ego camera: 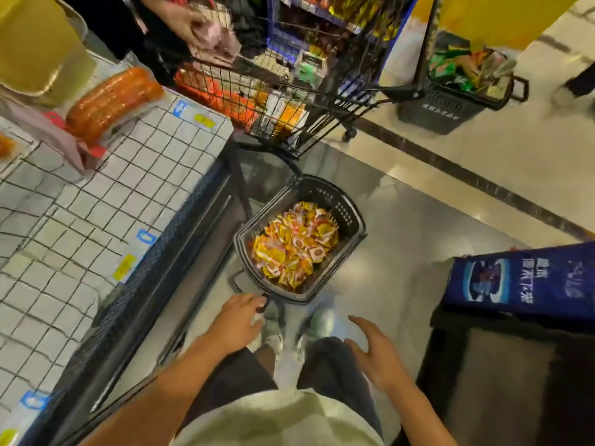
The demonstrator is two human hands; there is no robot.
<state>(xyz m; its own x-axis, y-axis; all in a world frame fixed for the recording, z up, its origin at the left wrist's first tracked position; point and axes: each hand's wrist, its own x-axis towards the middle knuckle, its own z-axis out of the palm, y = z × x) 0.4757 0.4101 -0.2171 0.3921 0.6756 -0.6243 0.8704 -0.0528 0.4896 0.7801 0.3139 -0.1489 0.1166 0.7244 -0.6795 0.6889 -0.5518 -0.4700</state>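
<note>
Closest to the lens, a pale shirt (280,420) and dark shorts (235,378) are filling the bottom edge, well short of the black shopping basket (349,217). Two bare forearms are stretching toward that basket. The left hand (238,321) is curling its fingers (257,305) round the black handle (235,280) sticking out from the basket's near end, so its grip is clamped on that handle. The right hand (376,352) is hovering right of the basket's near end, fingers spread apart, holding nothing. The basket is standing on the glossy floor (418,226), just beyond two blurred shoes (318,323), and is carrying a heap of yellow and orange-white snack packets (296,246). Left of the basket, a chest freezer (106,220) with a wire-grid top is running alongside, an orange sausage pack (112,101) lying on its far end. Beyond the basket, a loaded wire trolley (273,101) is standing, with another person's hand (186,24) reaching over it. Right of the basket, a blue carton (521,281) is sitting.
</note>
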